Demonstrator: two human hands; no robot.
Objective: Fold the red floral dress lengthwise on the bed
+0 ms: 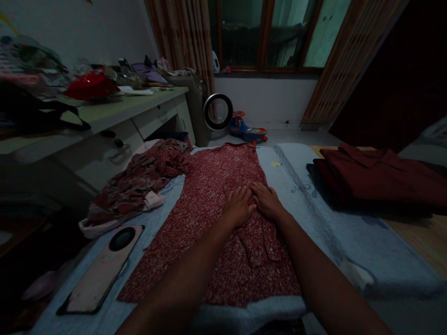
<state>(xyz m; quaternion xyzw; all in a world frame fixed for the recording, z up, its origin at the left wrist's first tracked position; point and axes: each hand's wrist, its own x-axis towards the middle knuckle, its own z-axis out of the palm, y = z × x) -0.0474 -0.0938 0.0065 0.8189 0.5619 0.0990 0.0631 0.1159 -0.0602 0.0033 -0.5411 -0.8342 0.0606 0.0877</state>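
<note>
A red garment with a pale speckled pattern (209, 200) lies spread out on the light blue bedding (293, 186), its collar end away from me. Its sleeves are folded in over the body, with the cuff ends toward me. My left hand (239, 205) rests flat on the fabric near the middle, fingers stretched forward. Close beside it, my right hand (267, 201) also presses on the folded sleeve near the garment's right side, its fingers extended and almost touching the left ones. Neither hand grips anything that I can see.
A phone (101, 270) lies at the left, below a crumpled patterned cloth (143, 177). Folded dark red clothes (380, 177) are stacked at the right. A cluttered desk (139, 109) stands along the left wall. Beyond the bed are a round-framed fan (206, 114) and a blue ride-on toy (246, 130).
</note>
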